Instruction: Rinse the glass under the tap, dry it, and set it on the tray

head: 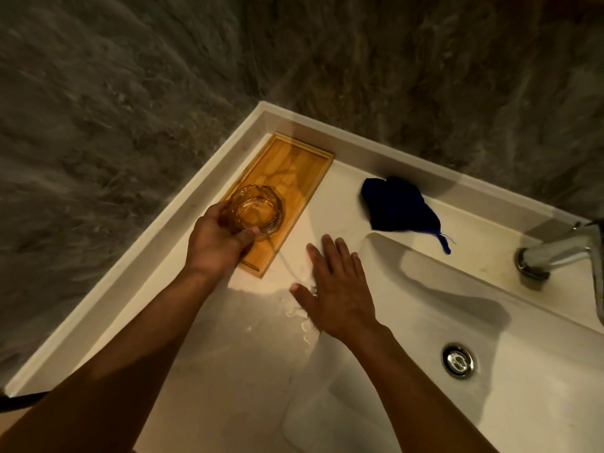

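My left hand grips the glass over the tray's near end; my right hand lies flat, empty, beside the basin edge.

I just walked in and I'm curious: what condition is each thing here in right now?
glass: upright over the tray, held by left hand
tray: otherwise bare
cloth: crumpled on counter
tap: no water visible
right hand: open, flat, empty
counter: wet patches

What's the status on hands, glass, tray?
Left hand grips glass over tray. Right hand flat, empty. Cloth lies clear.
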